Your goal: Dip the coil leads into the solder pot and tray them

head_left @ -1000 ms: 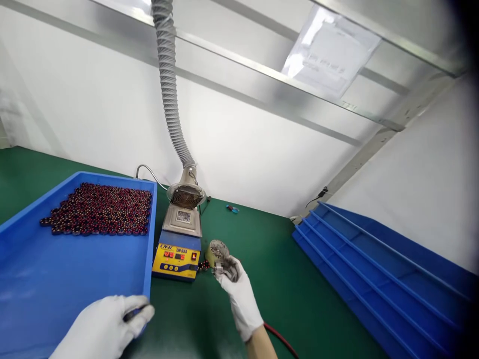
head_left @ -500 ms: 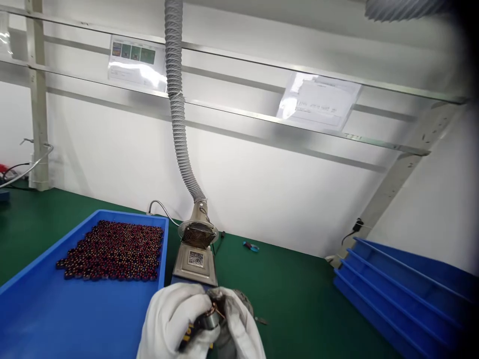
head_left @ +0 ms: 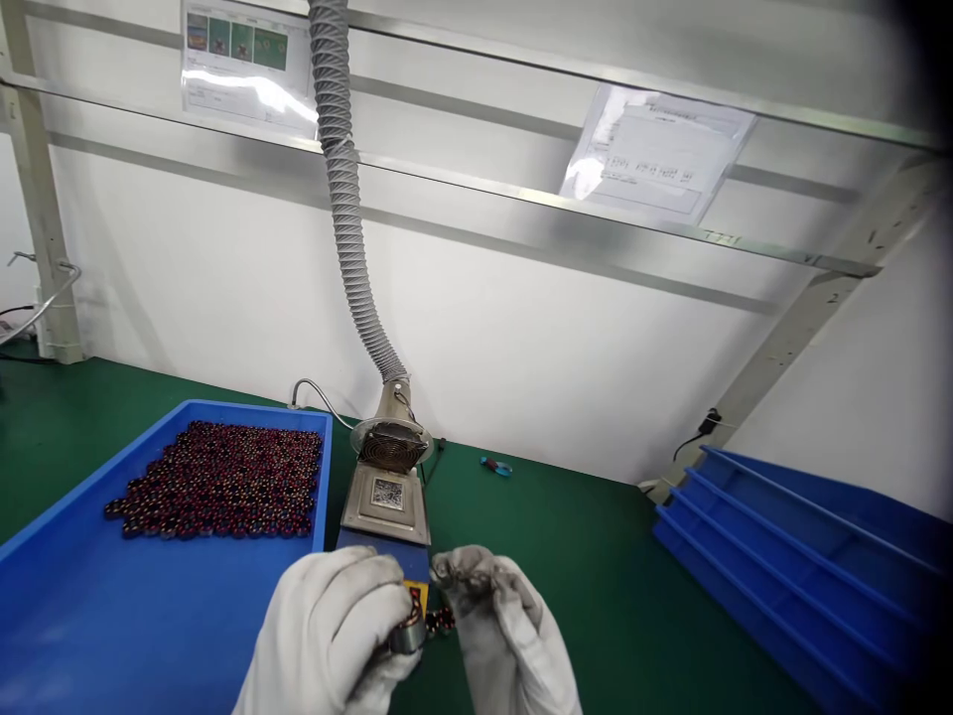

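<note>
My left hand (head_left: 328, 631), in a white glove, grips a small wound motor stator (head_left: 409, 631) with a metal ring and copper-coloured windings. Beside it on the right, a little apart, is my right hand (head_left: 506, 626), gloved too, with dark stains on the fingertips. Its thumb and fingers are pinched together; what they hold, if anything, cannot be made out. Between the hands, a few similar wound parts (head_left: 441, 622) show on the green bench. Just beyond the hands stands a heated pot-like device (head_left: 383, 511) with a silvery square on top and a blue body.
A blue tray (head_left: 149, 616) at left bears many dark wound parts (head_left: 230, 477) in packed rows. A grey hose (head_left: 346, 189) comes down to a fan hood (head_left: 391, 442) behind the device. Small pliers (head_left: 495, 466) lie farther back. Stacked blue trays (head_left: 789, 566) stand at right.
My hands have moved apart: the right has drawn away to the right from the stator, which stays in my left hand. The camera view has shifted slightly.
</note>
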The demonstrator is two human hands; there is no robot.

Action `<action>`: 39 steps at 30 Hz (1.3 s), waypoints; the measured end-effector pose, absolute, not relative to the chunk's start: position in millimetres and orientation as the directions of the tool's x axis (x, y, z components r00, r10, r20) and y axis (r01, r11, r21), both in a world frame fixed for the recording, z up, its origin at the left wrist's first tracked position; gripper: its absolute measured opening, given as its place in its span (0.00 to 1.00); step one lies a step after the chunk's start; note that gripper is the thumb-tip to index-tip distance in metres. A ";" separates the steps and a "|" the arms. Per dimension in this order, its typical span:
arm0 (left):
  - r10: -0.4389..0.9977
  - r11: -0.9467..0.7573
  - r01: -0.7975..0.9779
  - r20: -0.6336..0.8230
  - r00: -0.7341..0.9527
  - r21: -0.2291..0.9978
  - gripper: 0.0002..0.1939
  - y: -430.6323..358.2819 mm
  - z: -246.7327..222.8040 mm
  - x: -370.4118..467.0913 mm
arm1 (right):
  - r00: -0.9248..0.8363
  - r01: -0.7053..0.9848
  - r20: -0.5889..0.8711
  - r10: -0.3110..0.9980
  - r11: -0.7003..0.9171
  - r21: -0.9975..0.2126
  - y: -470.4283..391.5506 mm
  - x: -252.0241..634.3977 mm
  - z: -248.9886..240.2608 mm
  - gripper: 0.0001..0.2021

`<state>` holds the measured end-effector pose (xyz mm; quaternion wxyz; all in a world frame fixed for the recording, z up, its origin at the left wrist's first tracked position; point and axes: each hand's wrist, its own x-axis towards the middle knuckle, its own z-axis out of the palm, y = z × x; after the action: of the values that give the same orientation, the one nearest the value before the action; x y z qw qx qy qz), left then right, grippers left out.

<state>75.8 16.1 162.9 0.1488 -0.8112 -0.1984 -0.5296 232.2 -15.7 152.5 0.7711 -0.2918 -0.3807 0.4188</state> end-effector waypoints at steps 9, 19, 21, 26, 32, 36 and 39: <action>0.265 -0.860 0.506 0.900 0.347 0.059 0.11 18.7 152.2 74.2 | 0.107 -0.513 0.180 0.978 0.209 -0.832 -3.4 210.3 126.1 0.13; 0.553 -0.829 0.033 0.808 0.202 0.558 0.10 24.1 152.4 66.4 | -0.073 -0.629 0.071 0.995 0.009 -0.777 13.8 218.9 124.7 0.09; 0.730 -0.669 -0.117 0.678 0.088 0.734 0.12 24.5 152.3 67.3 | -0.121 -0.665 0.046 0.992 -0.047 -0.746 13.1 212.8 122.8 0.10; 0.865 -0.485 -0.149 0.497 0.061 0.862 0.06 20.1 160.3 66.1 | -0.114 -0.694 0.085 0.990 -0.018 -0.720 10.5 213.2 117.2 0.13; 0.784 -0.582 -0.267 0.617 0.066 0.768 0.03 16.6 153.9 76.4 | -0.172 -0.653 0.075 0.982 -0.056 -0.755 14.0 214.2 121.8 0.10; 0.850 -0.517 -0.354 0.514 -0.111 0.779 0.03 20.4 148.6 68.2 | -0.119 -0.659 0.107 0.987 0.002 -0.752 2.4 197.7 122.2 0.14; 0.887 -0.453 -0.217 0.462 -0.012 0.865 0.07 18.5 156.3 65.0 | -0.057 -0.669 0.114 0.992 0.047 -0.742 -5.0 190.7 121.5 0.14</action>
<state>65.0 18.5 156.3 -0.4279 -0.5574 -0.3006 -0.6448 190.7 -5.0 121.5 0.6425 -0.2428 -0.3329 0.6461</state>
